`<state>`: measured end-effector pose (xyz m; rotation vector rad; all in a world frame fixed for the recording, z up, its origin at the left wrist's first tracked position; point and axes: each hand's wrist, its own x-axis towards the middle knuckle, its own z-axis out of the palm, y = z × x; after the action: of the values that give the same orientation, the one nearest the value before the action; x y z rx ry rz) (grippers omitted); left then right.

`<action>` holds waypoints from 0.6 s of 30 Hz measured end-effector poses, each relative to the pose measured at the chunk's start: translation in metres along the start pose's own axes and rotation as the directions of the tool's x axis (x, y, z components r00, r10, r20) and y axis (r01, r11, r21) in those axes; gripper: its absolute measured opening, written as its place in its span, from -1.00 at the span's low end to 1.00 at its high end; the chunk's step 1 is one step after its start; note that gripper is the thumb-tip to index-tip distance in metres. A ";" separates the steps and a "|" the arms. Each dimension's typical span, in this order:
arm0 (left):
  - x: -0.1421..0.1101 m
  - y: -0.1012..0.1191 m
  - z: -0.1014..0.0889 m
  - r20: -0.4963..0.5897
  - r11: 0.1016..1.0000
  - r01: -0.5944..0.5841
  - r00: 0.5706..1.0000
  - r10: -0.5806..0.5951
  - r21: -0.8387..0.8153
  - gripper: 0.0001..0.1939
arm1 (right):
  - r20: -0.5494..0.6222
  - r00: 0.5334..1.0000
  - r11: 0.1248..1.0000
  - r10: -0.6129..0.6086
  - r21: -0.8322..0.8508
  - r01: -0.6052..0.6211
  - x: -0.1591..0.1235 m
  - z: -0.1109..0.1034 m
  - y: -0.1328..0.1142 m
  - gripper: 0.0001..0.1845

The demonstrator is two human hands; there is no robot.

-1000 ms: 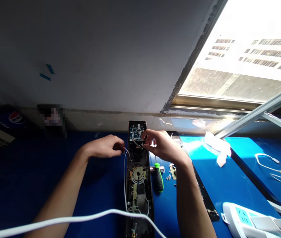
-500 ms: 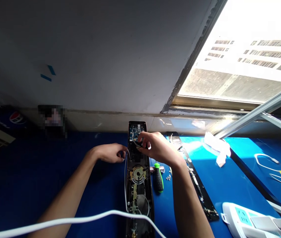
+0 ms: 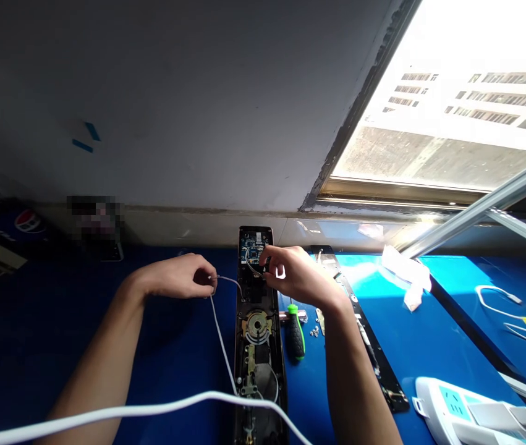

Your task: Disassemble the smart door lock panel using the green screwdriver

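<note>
1. A thin white wire (image 3: 220, 337) is pinched in a narrow grip by the left hand (image 3: 177, 277). From that grip, the wire is led across to the lock and down along its side.
2. The right hand (image 3: 297, 276) is held in a narrow, curled shape over a circuit board (image 3: 252, 247). Whether anything is gripped by it cannot be told, as the fingertips are partly hidden.
3. An opened door lock (image 3: 257, 327) is laid lengthwise on a blue table (image 3: 397, 346), between the two hands. The board is seated at its far end.
4. A green and black screwdriver (image 3: 296, 334) is placed just to the right of the lock, with small screws (image 3: 314, 332) near it. A long black plate (image 3: 376, 346) is laid further right.
5. A thick white cable (image 3: 151, 405) is stretched across the foreground, and a power strip (image 3: 448, 405) is seen at the lower right.
</note>
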<state>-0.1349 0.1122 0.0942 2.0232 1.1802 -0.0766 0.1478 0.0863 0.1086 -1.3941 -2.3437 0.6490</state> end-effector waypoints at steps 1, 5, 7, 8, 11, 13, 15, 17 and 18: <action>-0.004 0.004 -0.002 -0.039 1.000 -0.028 0.999 0.029 0.012 -0.74 | 0.001 1.000 1.000 -0.004 0.007 0.004 0.000 0.000 0.000 -0.79; -0.012 0.024 -0.001 -0.216 0.984 -0.174 0.961 0.175 0.025 -0.71 | 0.033 0.999 0.999 -0.024 0.021 0.024 0.000 0.002 -0.003 -0.84; -0.010 0.035 0.004 -0.271 0.980 -0.198 0.943 0.193 0.011 -0.69 | 0.036 0.999 1.000 -0.024 0.013 0.024 0.001 0.003 -0.004 -0.85; -0.007 0.040 0.007 -0.293 0.981 -0.195 0.938 0.186 0.000 -0.68 | 0.031 0.999 1.000 -0.021 0.006 0.021 0.001 0.004 -0.004 -0.85; 0.002 0.050 0.016 -0.351 0.985 -0.169 0.925 0.144 -0.039 -0.61 | 0.017 1.000 1.000 -0.017 -0.008 0.017 0.002 0.006 -0.005 -0.88; 0.006 0.054 0.021 -0.388 0.984 -0.169 0.912 0.137 -0.051 -0.60 | 0.022 0.999 1.000 -0.029 -0.006 0.029 0.001 0.006 -0.005 -0.86; 0.006 0.056 0.022 -0.403 0.980 -0.189 0.903 0.149 -0.061 -0.62 | 0.034 0.999 0.999 -0.038 -0.007 0.039 0.001 0.005 -0.005 -0.81; 0.004 0.058 0.022 -0.382 0.973 -0.216 0.908 0.171 -0.078 -0.65 | 0.035 0.999 0.999 -0.030 -0.023 0.031 -0.001 0.002 -0.005 -0.76; 0.002 0.058 0.021 -0.361 0.969 -0.229 0.915 0.181 -0.093 -0.68 | 0.031 0.999 0.999 -0.017 -0.036 0.018 -0.001 0.001 -0.004 -0.76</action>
<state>-0.0829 0.0849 0.1133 2.0816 1.1396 0.4755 0.1452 0.0833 0.1100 -1.3864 -2.4001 0.6305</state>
